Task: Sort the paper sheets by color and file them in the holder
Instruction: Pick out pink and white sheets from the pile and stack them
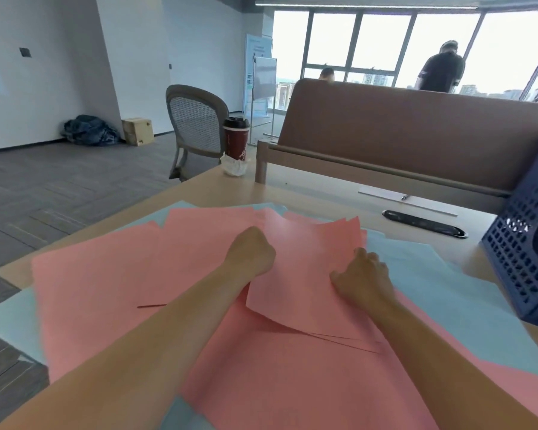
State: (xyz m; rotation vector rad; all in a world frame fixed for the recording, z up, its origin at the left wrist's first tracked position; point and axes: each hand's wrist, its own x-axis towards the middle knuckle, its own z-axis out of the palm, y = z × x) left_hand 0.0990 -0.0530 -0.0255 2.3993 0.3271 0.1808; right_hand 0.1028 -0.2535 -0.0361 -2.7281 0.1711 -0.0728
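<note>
Sheets (106,290) on table (323,193); holder (522,259) at right

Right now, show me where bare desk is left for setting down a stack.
Widest bare desk: between the paper spread's far edge and the brown divider, right of the coffee cup. A narrower strip lies between the black cable slot and the blue sheets. Crowded: the near side, where the left hand and right hand hold pink sheets, and the holder at right.
</note>
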